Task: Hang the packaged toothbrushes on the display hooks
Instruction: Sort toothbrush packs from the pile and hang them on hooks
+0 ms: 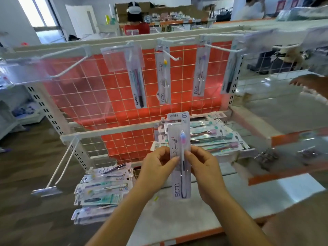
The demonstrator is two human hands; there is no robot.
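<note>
I hold one packaged toothbrush (179, 139) upright in front of the wire display grid (99, 96). My left hand (156, 166) pinches its left edge and my right hand (204, 167) pinches its right edge. Above, several packaged toothbrushes hang from white display hooks: one (137, 82), another (164, 75), a third (200, 71) and one at the right post (229, 73). An empty hook (69, 68) sticks out at the upper left. A loose pile of packs (213, 137) lies behind my hands, and a second pile (103, 190) lies at the lower left.
Two long bare hooks (60, 167) hang low on the left. A white shelf board (239, 197) with an orange edge runs under my hands. Another person's hand (308, 82) reaches in at the right. A person in red (135, 27) stands behind the rack.
</note>
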